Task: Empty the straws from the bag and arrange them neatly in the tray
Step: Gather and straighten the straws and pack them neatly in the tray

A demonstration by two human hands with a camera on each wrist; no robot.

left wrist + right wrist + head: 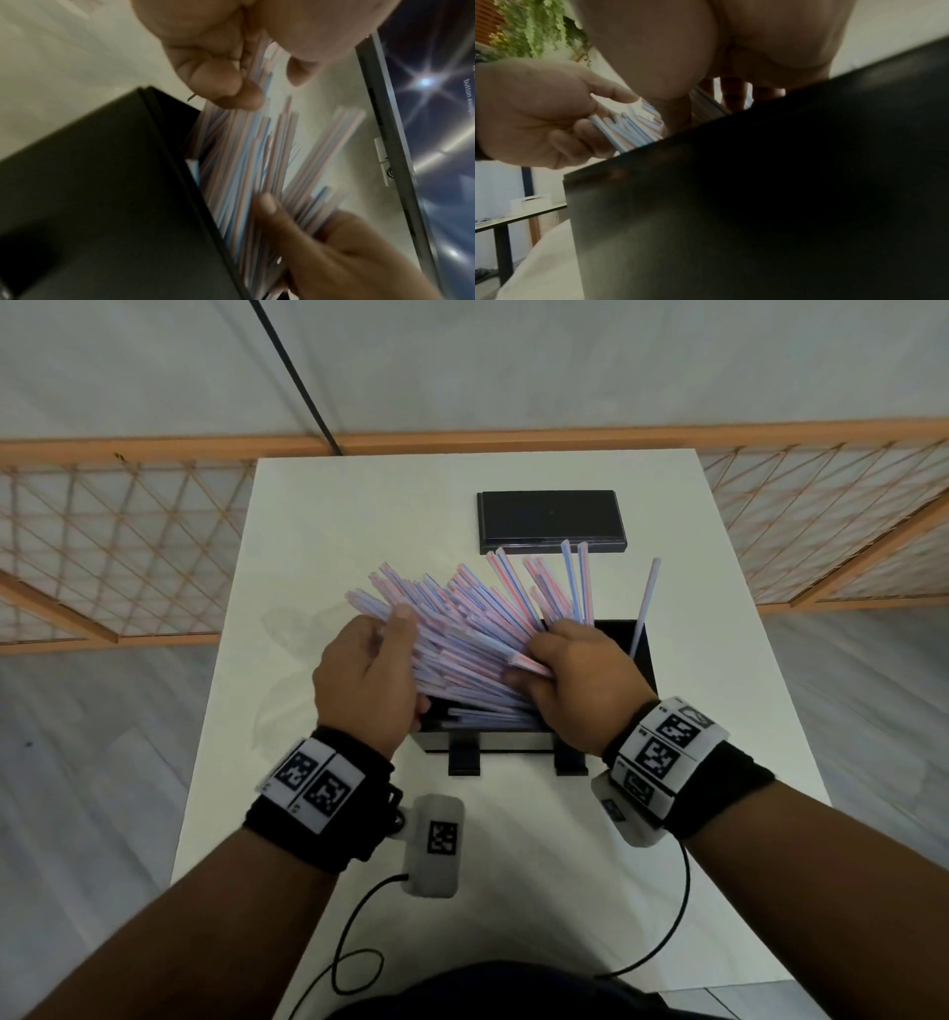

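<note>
A fanned bundle of pink-and-blue striped straws point(472, 629) leans up and to the left out of the black tray point(631, 639) on the white table. My left hand point(405, 660) grips the bundle's left side, thumb on top. On the bundle's right, my right hand point(534, 665) curls its fingers round the lower ends. One single straw point(644, 608) stands apart in the tray's right end. The left wrist view shows the straws point(244, 162) beside the tray wall point(102, 203). In the right wrist view the left hand point(534, 113) holds straw ends point(628, 127). A clear bag point(287, 660) lies faintly left of the tray.
A flat black lid point(552, 521) lies at the far middle of the table point(318, 531). Two black feet point(464, 757) stick out from the tray's near side. An orange lattice fence point(123, 546) stands behind the table. Cables hang from my wrists.
</note>
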